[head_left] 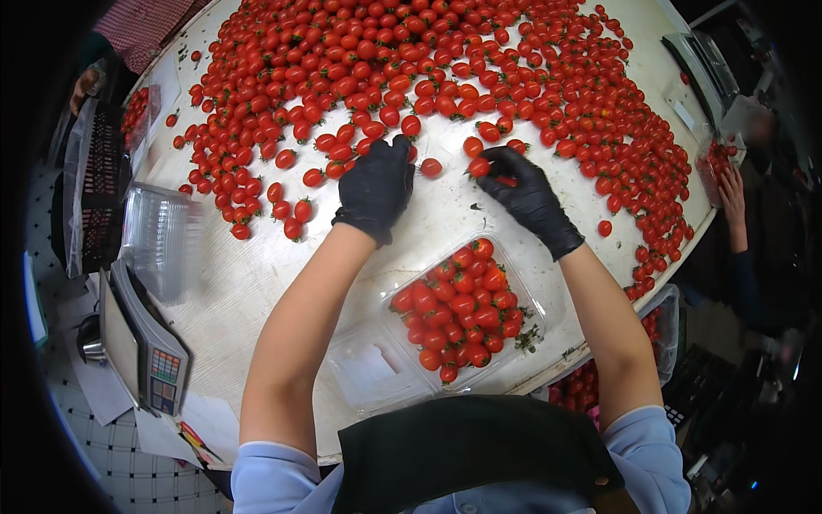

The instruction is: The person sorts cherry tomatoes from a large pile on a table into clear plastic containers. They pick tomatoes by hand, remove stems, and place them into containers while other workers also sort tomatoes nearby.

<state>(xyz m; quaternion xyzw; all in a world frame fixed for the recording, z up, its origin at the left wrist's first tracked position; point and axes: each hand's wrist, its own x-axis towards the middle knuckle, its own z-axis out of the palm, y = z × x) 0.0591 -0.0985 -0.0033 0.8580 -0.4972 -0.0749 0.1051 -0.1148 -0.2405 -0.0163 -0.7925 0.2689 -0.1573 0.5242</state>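
Both my hands wear black gloves and reach over loose red cherry tomatoes on a pale table. At the near edge of the pile, my left hand (375,190) is curled with its back up; whatever lies under its fingers is hidden. A tomato (430,168) rests just right of it. My right hand (529,201) pinches a cherry tomato (479,167) between thumb and fingers, and more red shows beneath the fingers. Nearer my body, between my forearms, a clear plastic clamshell (533,295) stands with its lid (368,373) folded open, filled with cherry tomatoes (462,308).
A large tomato heap (360,51) covers the far table. Stacked clear containers (158,240) and a scale (145,343) stand at left. Another scale (698,77) is far right. A co-worker's hand (733,199) touches a filled container at right; another person stands far left.
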